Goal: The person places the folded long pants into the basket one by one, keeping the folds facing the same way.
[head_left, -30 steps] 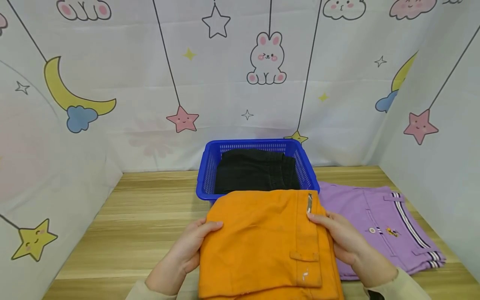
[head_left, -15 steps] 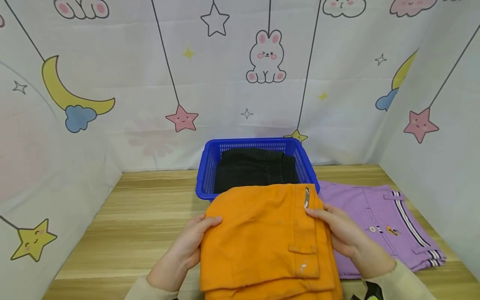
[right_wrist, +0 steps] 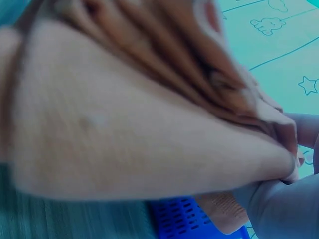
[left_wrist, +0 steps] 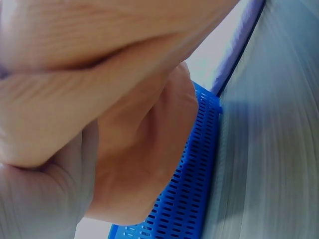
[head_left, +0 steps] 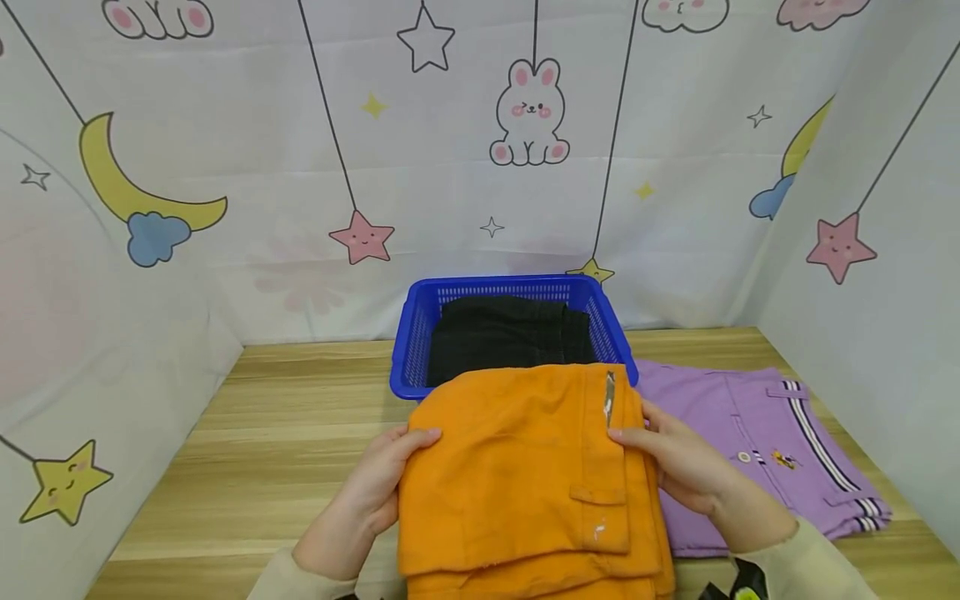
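Note:
Folded orange pants (head_left: 517,475) hang in front of the blue basket, their waistband with a belt loop on the right side. My left hand (head_left: 367,492) pinches their left edge, thumb on top. At the right edge, by the waistband, my right hand (head_left: 686,462) pinches the layers, thumb on top too. The left wrist view has the pants (left_wrist: 144,164) close up, with part of the hand (left_wrist: 45,204) below. In the right wrist view, several stacked layers of the pants (right_wrist: 124,124) meet at the hand (right_wrist: 289,206). The fingers beneath the cloth are mostly hidden.
The blue plastic basket (head_left: 405,358) stands at the back of the wooden table (head_left: 247,442), with a folded black garment (head_left: 495,333) inside. Folded purple pants (head_left: 720,433) with striped trim lie on the right. Printed fabric walls (head_left: 435,183) enclose the table.
Both hands have shifted the orange pants slightly up and to the left, and more of the lower layers shows at the front. The basket and purple pants have stayed put.

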Action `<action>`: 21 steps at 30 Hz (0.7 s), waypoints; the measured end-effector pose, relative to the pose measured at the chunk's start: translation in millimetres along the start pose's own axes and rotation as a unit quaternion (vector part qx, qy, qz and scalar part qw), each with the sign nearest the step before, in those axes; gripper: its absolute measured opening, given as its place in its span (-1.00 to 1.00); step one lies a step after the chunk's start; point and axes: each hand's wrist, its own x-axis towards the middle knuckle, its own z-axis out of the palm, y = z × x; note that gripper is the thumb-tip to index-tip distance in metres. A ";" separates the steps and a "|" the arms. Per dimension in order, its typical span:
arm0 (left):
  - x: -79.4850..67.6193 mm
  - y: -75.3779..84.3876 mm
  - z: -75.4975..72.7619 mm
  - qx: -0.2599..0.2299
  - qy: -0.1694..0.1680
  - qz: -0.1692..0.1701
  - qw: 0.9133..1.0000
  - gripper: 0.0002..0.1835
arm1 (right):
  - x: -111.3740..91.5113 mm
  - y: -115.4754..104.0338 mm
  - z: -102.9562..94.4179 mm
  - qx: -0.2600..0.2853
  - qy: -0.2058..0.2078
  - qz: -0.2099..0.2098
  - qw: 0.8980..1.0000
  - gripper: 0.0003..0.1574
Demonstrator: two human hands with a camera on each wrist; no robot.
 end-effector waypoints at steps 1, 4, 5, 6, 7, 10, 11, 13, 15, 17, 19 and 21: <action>0.2 0.6 0.2 -0.001 0.000 0.000 1.000 -0.64 | 0.0 -0.5 0.3 0.004 0.001 -0.001 1.000 -0.06; 0.3 2.5 0.7 -0.007 -0.003 -0.001 1.000 -0.70 | -0.1 -1.4 1.1 0.015 0.006 -0.001 1.000 -0.08; 0.1 3.0 0.7 -0.011 -0.005 0.000 1.000 -0.72 | -0.1 -1.7 1.2 0.018 0.007 -0.001 1.000 -0.08; -0.1 3.3 0.7 -0.015 -0.009 0.002 1.000 -0.75 | 0.0 -1.6 1.3 0.019 0.007 -0.001 1.000 -0.07; -0.3 3.6 0.7 -0.021 -0.012 0.003 1.000 -0.78 | 0.2 -1.6 1.4 0.019 0.007 -0.001 1.000 -0.07; -1.1 4.3 0.6 -0.034 -0.023 0.009 0.999 -0.85 | 0.7 -1.4 1.8 0.022 0.007 0.005 1.000 -0.04; -1.5 4.4 0.8 -0.036 -0.025 0.010 0.999 -0.86 | 0.8 -1.2 1.9 0.022 0.004 0.004 1.000 -0.03; -2.1 4.8 1.1 -0.037 -0.031 0.011 0.999 -0.85 | 1.0 -1.2 1.8 0.024 -0.004 0.001 1.000 -0.02; -2.7 5.3 1.5 -0.035 -0.035 0.011 0.999 -0.82 | 0.6 -1.3 1.9 0.028 -0.012 -0.005 1.000 -0.01; -3.5 5.9 2.0 -0.033 -0.036 0.011 0.999 -0.80 | 0.0 -1.4 2.0 0.028 -0.018 -0.010 0.999 -0.02; -4.3 6.7 2.3 -0.034 -0.036 0.011 0.999 -0.81 | -0.7 -1.7 2.2 0.028 -0.021 -0.013 0.999 -0.02; -5.5 7.6 2.6 -0.038 -0.036 0.012 0.999 -0.85 | -1.4 -1.9 2.6 0.030 -0.025 -0.015 0.999 -0.03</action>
